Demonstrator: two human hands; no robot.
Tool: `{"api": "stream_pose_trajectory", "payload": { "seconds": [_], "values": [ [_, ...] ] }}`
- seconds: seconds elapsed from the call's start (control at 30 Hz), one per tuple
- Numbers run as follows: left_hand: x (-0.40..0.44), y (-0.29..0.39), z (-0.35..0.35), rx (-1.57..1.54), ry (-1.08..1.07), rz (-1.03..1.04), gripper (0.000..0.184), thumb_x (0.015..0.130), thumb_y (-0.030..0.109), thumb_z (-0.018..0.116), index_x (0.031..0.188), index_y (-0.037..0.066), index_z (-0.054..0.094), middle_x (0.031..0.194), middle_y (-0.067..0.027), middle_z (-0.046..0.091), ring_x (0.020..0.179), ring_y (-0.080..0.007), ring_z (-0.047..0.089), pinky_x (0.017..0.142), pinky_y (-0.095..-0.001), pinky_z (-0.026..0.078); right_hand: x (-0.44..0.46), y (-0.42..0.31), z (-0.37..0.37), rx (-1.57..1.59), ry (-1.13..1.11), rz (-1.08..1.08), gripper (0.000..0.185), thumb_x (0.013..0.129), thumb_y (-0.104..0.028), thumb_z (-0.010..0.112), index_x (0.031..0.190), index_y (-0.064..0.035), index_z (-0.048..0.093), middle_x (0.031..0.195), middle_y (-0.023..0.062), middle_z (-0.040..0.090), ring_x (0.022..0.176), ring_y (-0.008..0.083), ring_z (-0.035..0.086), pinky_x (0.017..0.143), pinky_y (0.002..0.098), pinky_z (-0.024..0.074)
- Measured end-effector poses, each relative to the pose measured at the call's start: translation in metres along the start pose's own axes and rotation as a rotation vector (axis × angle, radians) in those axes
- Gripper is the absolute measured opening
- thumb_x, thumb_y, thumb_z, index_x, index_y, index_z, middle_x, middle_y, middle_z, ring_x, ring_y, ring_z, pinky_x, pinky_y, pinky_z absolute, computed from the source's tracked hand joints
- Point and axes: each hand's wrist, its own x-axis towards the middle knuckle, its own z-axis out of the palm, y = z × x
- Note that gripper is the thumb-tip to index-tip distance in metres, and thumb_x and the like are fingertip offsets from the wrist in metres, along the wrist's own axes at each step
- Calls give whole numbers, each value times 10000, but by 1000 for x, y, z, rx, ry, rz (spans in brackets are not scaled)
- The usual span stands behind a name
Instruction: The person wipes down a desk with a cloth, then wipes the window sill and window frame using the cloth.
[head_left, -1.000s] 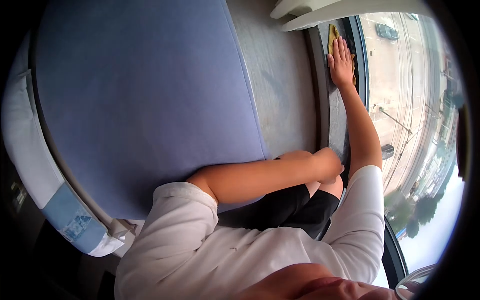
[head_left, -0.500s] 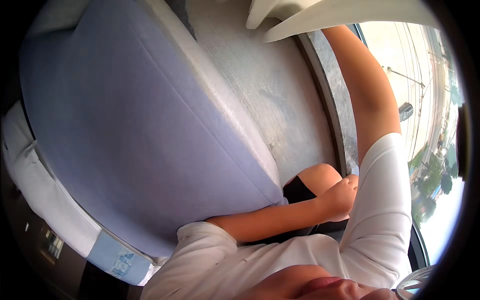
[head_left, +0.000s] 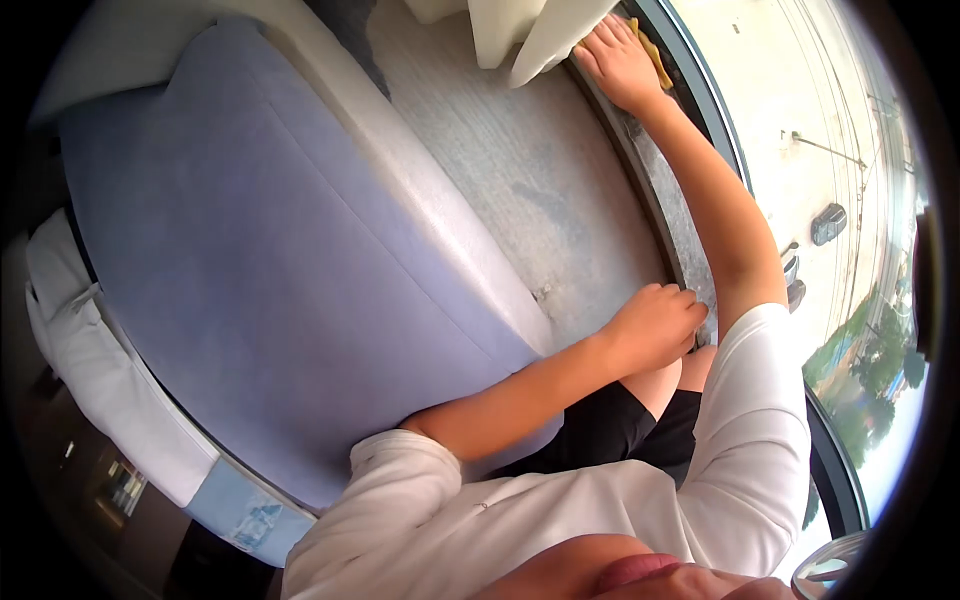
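Observation:
My right hand (head_left: 625, 65) reaches far along the narrow window sill (head_left: 690, 235), palm down. Beneath it is a yellow cloth (head_left: 652, 55), its edge showing on the window side; the hand presses on it with fingers fairly straight. My left hand (head_left: 655, 325) is closed above my knees, close to the near part of the sill. Its fingers are curled in, and whatever they may hold is hidden.
A bed or padded seat with a blue-grey cover (head_left: 270, 250) fills the left. Pale curtain folds (head_left: 495, 35) hang beside my right hand. The window frame (head_left: 722, 150) runs along the right, with parked cars outside. A grey floor (head_left: 530, 190) lies between.
My right hand and the yellow cloth have come into view from behind the curtain. My left hand has risen off my knee toward the sill, still closed.

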Motion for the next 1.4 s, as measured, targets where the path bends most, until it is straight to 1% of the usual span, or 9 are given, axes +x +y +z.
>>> {"api": "stream_pose_trajectory", "payload": {
  "seconds": [0.07,0.27,0.43,0.67,0.77,1.03,1.1,1.2,1.4],
  "values": [
    [4,-1,-3,-80,134,19,83,871,86,599,942,65,636,904,-82,641,887,-283,620,782,-428,502,-55,-17,-29,28,-50,31,565,1029,-311,484,1537,-90,369,1624,101,322,1504,269,285,1238,425,226],
    [10,-20,-11,-87,185,-85,103,918,125,597,993,60,626,1012,-90,656,1006,-307,603,874,-407,498,-226,-47,-93,134,-197,167,658,931,-215,619,1533,-78,392,1618,92,337,1503,266,301,1234,435,246],
    [5,-57,-7,4,42,-102,217,1005,209,532,1117,62,648,1177,-99,650,1132,-318,578,980,-409,463,-327,-45,-119,161,-223,249,702,913,-312,652,1527,-78,403,1622,93,334,1497,274,311,1225,451,260],
    [9,-74,-5,169,-22,-70,465,1003,244,563,1441,102,500,1580,-112,409,1464,-316,367,1178,-413,322,-352,-30,-114,149,-164,216,663,956,-368,604,1538,-127,399,1633,54,318,1505,262,293,1230,446,256],
    [5,-81,-5,331,-103,-96,588,982,278,602,1516,112,417,1629,-115,327,1507,-319,289,1204,-421,281,-355,-28,-110,133,-137,218,622,993,-371,551,1549,-148,383,1644,33,297,1512,245,275,1232,441,251],
    [-4,-106,-14,549,-217,-75,655,978,350,599,1558,157,364,1623,-85,347,1501,-320,301,1197,-430,300,-383,-34,-105,139,-43,206,568,1022,-312,514,1542,-125,383,1641,43,299,1507,243,282,1232,431,255],
    [-3,-100,-15,554,-226,-110,635,996,340,575,1563,153,360,1621,-92,353,1505,-327,294,1207,-430,271,-428,-33,-123,155,-108,133,570,1017,-288,525,1541,-114,380,1638,52,303,1509,248,277,1235,430,248],
    [-1,-110,-9,774,-193,105,644,1019,399,524,1583,166,321,1646,-89,303,1524,-323,249,1224,-457,217,-530,-41,-158,181,-218,131,588,992,-233,552,1536,-93,382,1632,70,313,1515,265,266,1239,438,232],
    [31,-100,69,940,-223,163,764,1020,541,465,1620,153,195,1694,-91,143,1565,-323,84,1235,-522,117,-771,-95,-217,57,-265,558,574,985,-251,533,1521,-78,419,1611,112,349,1500,296,304,1226,467,232]
  ]
}}
